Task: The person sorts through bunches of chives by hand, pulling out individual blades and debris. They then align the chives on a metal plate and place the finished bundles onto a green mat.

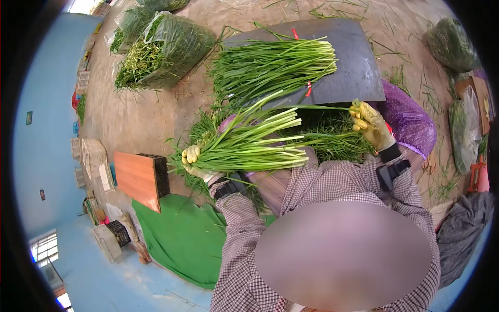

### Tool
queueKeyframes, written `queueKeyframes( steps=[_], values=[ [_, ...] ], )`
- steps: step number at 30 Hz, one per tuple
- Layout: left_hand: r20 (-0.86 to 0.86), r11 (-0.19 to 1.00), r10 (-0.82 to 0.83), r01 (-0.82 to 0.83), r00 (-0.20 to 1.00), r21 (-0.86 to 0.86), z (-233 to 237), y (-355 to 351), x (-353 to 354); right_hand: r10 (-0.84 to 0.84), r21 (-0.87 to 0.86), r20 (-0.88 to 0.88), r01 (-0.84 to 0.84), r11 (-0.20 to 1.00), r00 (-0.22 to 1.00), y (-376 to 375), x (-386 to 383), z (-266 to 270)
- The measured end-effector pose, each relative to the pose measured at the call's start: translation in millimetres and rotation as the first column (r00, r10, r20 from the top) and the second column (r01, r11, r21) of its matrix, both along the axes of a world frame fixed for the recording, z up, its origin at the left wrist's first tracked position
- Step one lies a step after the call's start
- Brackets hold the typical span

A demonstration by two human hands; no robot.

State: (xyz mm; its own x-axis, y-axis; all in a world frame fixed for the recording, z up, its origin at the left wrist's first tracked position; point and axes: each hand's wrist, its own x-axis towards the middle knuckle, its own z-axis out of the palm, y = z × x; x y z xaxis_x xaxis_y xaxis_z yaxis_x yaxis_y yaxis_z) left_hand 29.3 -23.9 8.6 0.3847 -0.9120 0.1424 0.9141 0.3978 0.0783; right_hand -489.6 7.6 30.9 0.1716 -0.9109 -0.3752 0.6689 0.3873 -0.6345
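My left hand [193, 156], in a yellowed glove, is closed round a bunch of garlic chives [254, 151]. Their pale stem ends fan out to the right. My right hand [370, 124], gloved too, has its fingers pinched on a thin green chive stalk [327, 107] that stretches left towards the bunch. Loose chives [338, 140] lie in my lap below the hands. Just beyond, a larger chive pile [275, 67] rests on a dark grey sheet [358, 67], stem ends to the right. Red ties [309, 89] show at both sides of that pile.
Clear bags full of greens [171, 47] stand at the upper left. Another bag [452, 44] sits at the upper right. To my left are an orange-brown board [136, 177] against a dark crate and a green cloth [179, 242]. Scattered leaves litter the floor.
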Motion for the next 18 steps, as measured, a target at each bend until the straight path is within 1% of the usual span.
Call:
queueKeyframes(
  steps=[1, 2, 3, 4, 5, 6, 7, 8, 9, 10, 11, 12, 14, 15, 16, 17, 18],
  values=[
    [-0.004, 0.999, 0.023, -0.023, 1.000, 0.030, 2.5, 1.3, -0.7, 0.167, 0.035, -0.319, -0.164, 0.986, 0.933, 1.6, -39.1, -52.7],
    [-0.010, 0.997, 0.045, -0.045, 0.999, 0.058, 3.9, 1.9, -2.0, 0.314, 0.120, -0.595, -0.304, 0.945, 0.740, 2.0, -66.5, -100.4],
    [-0.016, 0.996, 0.047, -0.046, 0.999, 0.075, -1.2, 1.9, 1.3, 0.355, 0.140, -0.735, -0.383, 0.913, 0.577, 1.4, -66.7, -97.6],
    [-0.018, 0.996, 0.030, -0.029, 0.999, 0.079, -4.2, 2.6, 3.7, 0.376, 0.179, -0.840, -0.455, 0.872, 0.390, 5.0, -58.8, -89.1],
    [-0.020, 0.996, 0.016, -0.014, 1.000, 0.083, -7.0, 3.8, 6.6, 0.373, 0.232, -0.909, -0.515, 0.825, 0.187, 9.5, -48.3, -81.4],
    [-0.020, 0.996, 0.004, -0.002, 1.000, 0.085, -7.6, 4.9, 7.8, 0.340, 0.294, -0.940, -0.562, 0.773, -0.024, 10.8, -32.6, -68.5],
    [-0.029, 0.994, 0.030, -0.027, 0.999, 0.101, -6.7, 5.7, 5.3, 0.281, 0.362, -0.932, -0.592, 0.720, -0.229, 10.2, -15.3, -57.5],
    [-0.020, 0.995, 0.020, -0.018, 1.000, 0.094, -5.7, 6.7, 4.4, 0.200, 0.435, -0.886, -0.601, 0.671, -0.418, 7.8, 1.8, -50.9],
    [-0.010, 0.996, 0.005, -0.005, 1.000, 0.087, -4.7, 6.9, 3.5, 0.142, 0.160, -0.986, -0.707, 0.688, -0.085, 0.6, 18.8, -48.9],
    [0.000, 0.997, -0.014, 0.014, 1.000, 0.082, -3.4, 6.4, 2.5, 0.081, -0.135, -0.961, -0.708, 0.693, 0.263, -6.0, 38.9, -45.9],
    [-0.009, 0.996, -0.011, 0.012, 1.000, 0.092, 0.6, 4.9, 0.6, 0.154, -0.227, -0.872, -0.662, 0.714, 0.465, -9.3, 64.7, -28.6],
    [0.003, 0.995, -0.006, 0.005, 1.000, 0.099, 5.1, 3.8, -1.9, 0.214, -0.307, -0.735, -0.597, 0.741, 0.644, -11.7, 91.4, -9.4],
    [0.022, 0.994, 0.014, -0.017, 1.000, 0.109, 15.2, 3.7, -6.8, 0.059, -0.475, -0.695, -0.518, 0.711, 0.717, -11.4, 134.2, 8.1],
    [0.049, 0.988, 0.051, -0.058, 0.998, 0.146, 18.9, 3.7, -7.5, 0.074, -0.417, -0.741, -0.543, 0.729, 0.668, -13.1, 144.7, 7.1],
    [0.064, 0.991, 0.039, -0.047, 0.997, 0.123, 18.6, 4.2, -4.1, 0.093, -0.357, -0.783, -0.566, 0.743, 0.615, -14.5, 152.9, 3.5],
    [0.081, 0.994, 0.030, -0.038, 0.996, 0.102, 16.9, 5.2, 1.8, 0.047, -0.437, -0.681, -0.457, 0.775, 0.731, -15.6, 157.4, 1.7],
    [0.097, 0.996, 0.021, -0.029, 0.995, 0.083, 16.6, 7.5, 6.1, -0.090, -0.521, -0.675, -0.387, 0.761, 0.732, -17.4, 159.8, 3.6]
  ],
)
